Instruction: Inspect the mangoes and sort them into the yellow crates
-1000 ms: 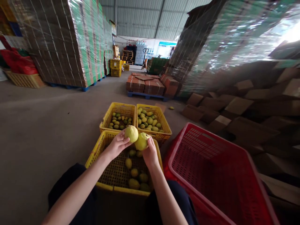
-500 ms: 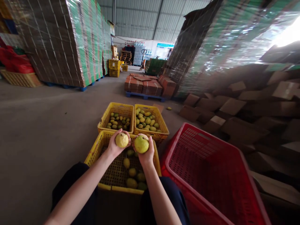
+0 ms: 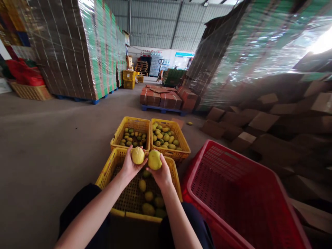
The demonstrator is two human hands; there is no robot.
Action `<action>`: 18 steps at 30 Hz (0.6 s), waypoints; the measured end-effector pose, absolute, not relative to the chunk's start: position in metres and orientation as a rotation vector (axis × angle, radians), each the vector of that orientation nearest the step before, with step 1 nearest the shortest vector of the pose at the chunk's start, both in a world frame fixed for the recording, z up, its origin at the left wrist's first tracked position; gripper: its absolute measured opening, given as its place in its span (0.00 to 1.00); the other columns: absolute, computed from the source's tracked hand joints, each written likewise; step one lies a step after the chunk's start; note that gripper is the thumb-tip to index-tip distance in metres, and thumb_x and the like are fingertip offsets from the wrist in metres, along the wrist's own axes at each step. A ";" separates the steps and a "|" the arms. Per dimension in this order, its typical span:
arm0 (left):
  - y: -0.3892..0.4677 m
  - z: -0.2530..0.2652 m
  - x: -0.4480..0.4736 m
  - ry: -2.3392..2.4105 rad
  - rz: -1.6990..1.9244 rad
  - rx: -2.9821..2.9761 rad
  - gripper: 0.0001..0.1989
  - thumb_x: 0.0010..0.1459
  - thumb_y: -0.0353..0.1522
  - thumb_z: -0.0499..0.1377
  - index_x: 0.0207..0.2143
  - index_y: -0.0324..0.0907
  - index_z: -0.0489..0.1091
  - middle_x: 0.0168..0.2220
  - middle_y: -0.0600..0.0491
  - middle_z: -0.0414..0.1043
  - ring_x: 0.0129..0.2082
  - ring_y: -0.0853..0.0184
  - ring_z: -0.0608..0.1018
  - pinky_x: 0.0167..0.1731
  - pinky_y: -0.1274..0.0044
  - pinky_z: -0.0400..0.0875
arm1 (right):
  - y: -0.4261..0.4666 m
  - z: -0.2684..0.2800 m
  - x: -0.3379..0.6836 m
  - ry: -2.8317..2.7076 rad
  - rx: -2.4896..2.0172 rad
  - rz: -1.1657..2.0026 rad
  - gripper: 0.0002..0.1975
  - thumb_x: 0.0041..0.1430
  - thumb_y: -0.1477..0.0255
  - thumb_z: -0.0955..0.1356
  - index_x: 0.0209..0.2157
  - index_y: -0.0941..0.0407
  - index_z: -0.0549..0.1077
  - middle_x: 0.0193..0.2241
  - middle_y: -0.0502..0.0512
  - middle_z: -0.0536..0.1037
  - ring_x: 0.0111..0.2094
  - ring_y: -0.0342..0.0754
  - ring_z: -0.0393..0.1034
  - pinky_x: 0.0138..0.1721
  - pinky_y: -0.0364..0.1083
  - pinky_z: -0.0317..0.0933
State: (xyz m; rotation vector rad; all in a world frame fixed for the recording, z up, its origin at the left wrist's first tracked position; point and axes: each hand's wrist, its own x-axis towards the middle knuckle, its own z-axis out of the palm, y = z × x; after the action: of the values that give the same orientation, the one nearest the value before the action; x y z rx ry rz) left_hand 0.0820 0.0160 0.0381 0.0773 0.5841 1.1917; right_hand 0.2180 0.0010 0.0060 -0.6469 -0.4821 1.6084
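Note:
My left hand [image 3: 129,166] is closed around a pale yellow lemon [image 3: 138,155]. Beside it, my right hand [image 3: 163,173] grips a rounder, greenish-yellow lemon [image 3: 154,160], with the thumb along its right side. The two lemons are held close together but apart, above the near yellow crate [image 3: 100,181]. Inside that crate, several lemons lie toward the right, among them a yellow one [image 3: 148,209]; the hands and forearms hide part of it.
Two more yellow crates, the left one [image 3: 112,140] and the right one [image 3: 187,148], hold several lemons each. A red crate [image 3: 197,157] stands at my right. Cardboard boxes [image 3: 261,121] are heaped beyond it, and wrapped stacks [image 3: 64,52] rise on both sides.
Both lemons have been turned in my hands, and the right one has come slightly left, nearer the other. The view has shifted a little, so the surroundings sit lower and further right.

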 end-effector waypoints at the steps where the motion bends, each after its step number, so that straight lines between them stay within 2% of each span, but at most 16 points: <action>1: 0.016 0.038 0.081 0.599 1.198 0.092 0.15 0.69 0.37 0.51 0.49 0.40 0.72 0.29 0.51 0.78 0.25 0.65 0.82 0.22 0.76 0.79 | 0.002 0.005 0.219 -0.472 -0.647 1.649 0.17 0.49 0.63 0.77 0.40 0.55 0.76 0.32 0.53 0.84 0.27 0.48 0.78 0.20 0.42 0.73; 3: 0.016 0.038 0.079 0.627 1.185 0.119 0.16 0.66 0.35 0.54 0.54 0.42 0.70 0.30 0.51 0.79 0.23 0.66 0.81 0.20 0.79 0.77 | 0.004 0.003 0.221 -0.461 -0.644 1.725 0.16 0.51 0.62 0.76 0.35 0.59 0.76 0.26 0.55 0.83 0.20 0.47 0.75 0.15 0.41 0.70; 5: 0.016 0.038 0.077 0.662 1.135 0.102 0.16 0.65 0.36 0.55 0.52 0.42 0.71 0.30 0.50 0.79 0.20 0.67 0.80 0.16 0.82 0.73 | 0.006 0.003 0.221 -0.431 -0.662 1.778 0.19 0.54 0.56 0.73 0.32 0.59 0.76 0.22 0.55 0.81 0.14 0.45 0.70 0.10 0.41 0.64; 8: 0.017 0.040 0.075 0.702 1.071 0.023 0.17 0.67 0.40 0.52 0.45 0.38 0.73 0.26 0.49 0.77 0.17 0.68 0.78 0.12 0.84 0.69 | 0.007 0.004 0.219 -0.316 -0.734 1.748 0.20 0.57 0.53 0.71 0.30 0.58 0.75 0.21 0.52 0.80 0.14 0.44 0.71 0.09 0.39 0.62; 12: 0.017 0.043 0.074 0.733 1.087 -0.078 0.17 0.65 0.41 0.55 0.42 0.36 0.73 0.24 0.49 0.76 0.21 0.67 0.79 0.16 0.83 0.73 | 0.005 0.003 0.218 -0.295 -0.760 1.740 0.19 0.55 0.54 0.73 0.30 0.56 0.73 0.20 0.50 0.79 0.15 0.42 0.71 0.07 0.36 0.56; 15: 0.018 0.043 0.074 0.711 1.083 -0.096 0.18 0.65 0.42 0.55 0.44 0.34 0.72 0.26 0.47 0.76 0.25 0.65 0.80 0.20 0.81 0.76 | 0.005 0.002 0.219 -0.231 -0.799 1.755 0.19 0.54 0.54 0.74 0.31 0.57 0.74 0.22 0.51 0.80 0.16 0.43 0.72 0.09 0.36 0.59; 18: 0.018 0.038 0.074 0.649 1.055 -0.085 0.20 0.65 0.42 0.51 0.45 0.34 0.71 0.27 0.45 0.74 0.24 0.64 0.78 0.20 0.79 0.76 | 0.006 0.001 0.220 -0.190 -0.801 1.746 0.19 0.56 0.55 0.73 0.32 0.57 0.74 0.23 0.52 0.81 0.18 0.44 0.74 0.13 0.37 0.66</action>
State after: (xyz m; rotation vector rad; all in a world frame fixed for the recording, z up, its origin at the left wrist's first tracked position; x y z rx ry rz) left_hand 0.0736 0.0179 0.0383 -0.0851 0.6490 1.0548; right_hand 0.2205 0.0057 0.0008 -0.8005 -0.1895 1.7455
